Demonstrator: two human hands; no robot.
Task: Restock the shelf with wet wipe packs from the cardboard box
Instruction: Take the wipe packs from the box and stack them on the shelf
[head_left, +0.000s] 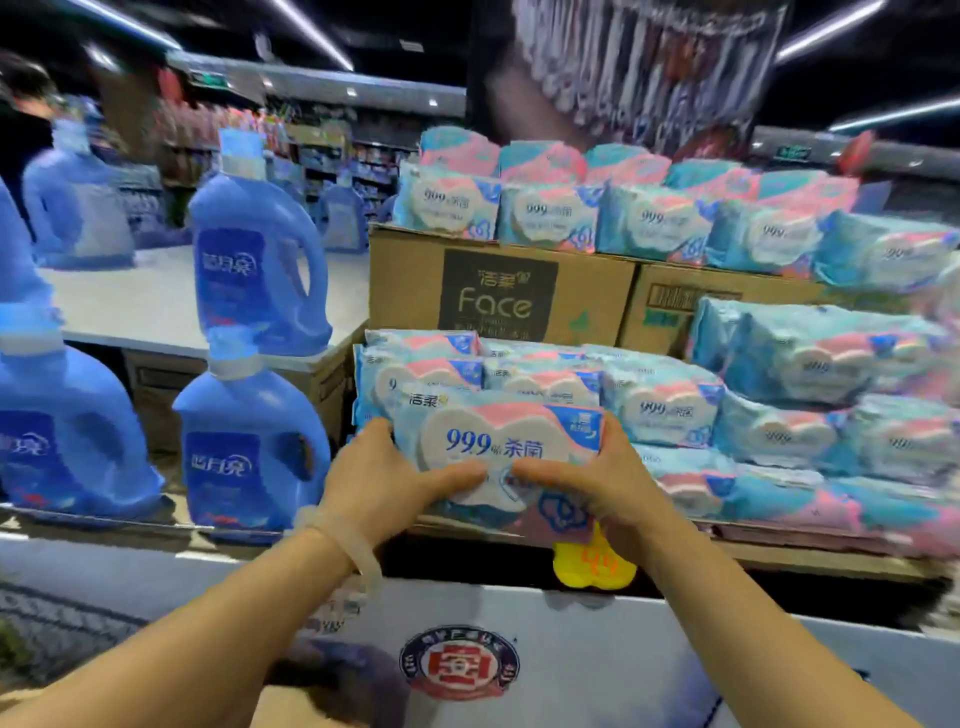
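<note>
Left hand (379, 478) and right hand (597, 480) gripping one wet wipe pack (496, 441) by its ends at the shelf (779, 556) front edge, stacked packs (660, 405) behind and rightward, detergent bottles (249, 447) close left, white cardboard box (571, 665) below, supermarket aisle beyond

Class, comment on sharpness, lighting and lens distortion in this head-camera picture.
Head view: the held wet wipe pack is sharpest; detergent bottles and far aisles smear softly; ceiling dark with streaked strip lights; wide-angle lens bows the edges.
</note>
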